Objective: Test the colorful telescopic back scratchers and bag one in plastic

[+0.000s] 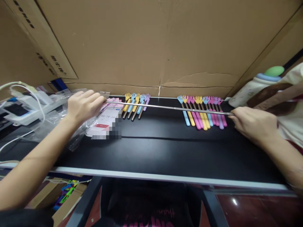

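Note:
A long, thin metal rod (163,107), which looks like a pulled-out telescopic back scratcher, stretches nearly level above the black table. My left hand (85,104) is closed round its left end, and my right hand (255,124) grips the right end; both ends are hidden by my fingers. Below the rod lie two groups of short back scratchers with hand-shaped heads. The left group (137,99) has yellow, blue and purple heads, some with bare metal handles. In the right group (200,118), several pink, yellow, blue and purple ones lie side by side.
A phone (103,121) showing a timer lies by my left hand, near pink items (113,100) and clear plastic bags (61,107). A white power strip (35,108) with cables is far left. Cardboard (165,47) walls the back. At right stands a bottle (251,90).

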`<action>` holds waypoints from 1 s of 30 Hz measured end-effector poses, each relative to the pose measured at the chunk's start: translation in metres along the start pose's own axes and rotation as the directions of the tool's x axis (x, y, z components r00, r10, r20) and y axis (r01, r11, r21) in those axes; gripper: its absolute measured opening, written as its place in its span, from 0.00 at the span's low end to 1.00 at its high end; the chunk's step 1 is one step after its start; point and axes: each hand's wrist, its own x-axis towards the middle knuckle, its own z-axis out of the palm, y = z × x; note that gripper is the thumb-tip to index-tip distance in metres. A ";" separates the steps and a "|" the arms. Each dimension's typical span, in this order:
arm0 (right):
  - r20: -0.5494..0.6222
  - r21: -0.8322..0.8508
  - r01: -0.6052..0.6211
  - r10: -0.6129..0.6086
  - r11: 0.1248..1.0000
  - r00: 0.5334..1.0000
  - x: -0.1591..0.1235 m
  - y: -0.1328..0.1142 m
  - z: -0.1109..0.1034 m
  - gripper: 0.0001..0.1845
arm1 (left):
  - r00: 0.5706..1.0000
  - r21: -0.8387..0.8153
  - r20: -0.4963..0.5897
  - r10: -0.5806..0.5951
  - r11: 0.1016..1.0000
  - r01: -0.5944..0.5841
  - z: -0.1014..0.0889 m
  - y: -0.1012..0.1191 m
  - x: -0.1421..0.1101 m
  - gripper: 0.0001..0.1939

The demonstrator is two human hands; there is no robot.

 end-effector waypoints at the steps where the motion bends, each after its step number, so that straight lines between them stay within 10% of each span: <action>1: -0.031 0.005 0.017 -0.017 1.000 0.999 0.009 -0.011 -0.002 0.30 | 0.998 0.005 -0.069 0.002 1.000 -0.002 -0.002 0.010 0.007 0.18; 6: -0.146 0.123 0.173 -0.154 0.977 0.977 0.059 -0.094 -0.034 0.24 | 0.967 -0.162 -0.253 0.027 0.984 -0.070 -0.027 0.086 0.055 0.14; 11: -0.248 0.159 0.202 -0.159 0.966 0.956 0.076 -0.143 -0.063 0.22 | 0.978 -0.283 -0.204 0.044 0.954 -0.101 -0.052 0.128 0.075 0.13; 22: 0.033 -0.029 -0.027 0.028 0.999 0.999 0.002 0.008 -0.015 0.30 | 0.976 0.150 -0.208 0.067 0.988 -0.036 -0.006 0.002 -0.003 0.16; 26: 0.027 -0.038 -0.070 0.071 0.997 0.997 -0.011 0.024 -0.011 0.29 | 0.988 -0.005 0.038 -0.150 0.989 0.150 -0.013 -0.006 -0.014 0.17; 30: 0.012 0.032 -0.105 0.105 0.994 0.994 0.002 0.010 -0.010 0.31 | 0.969 -0.035 -0.028 -0.245 0.969 0.244 -0.017 0.011 -0.002 0.16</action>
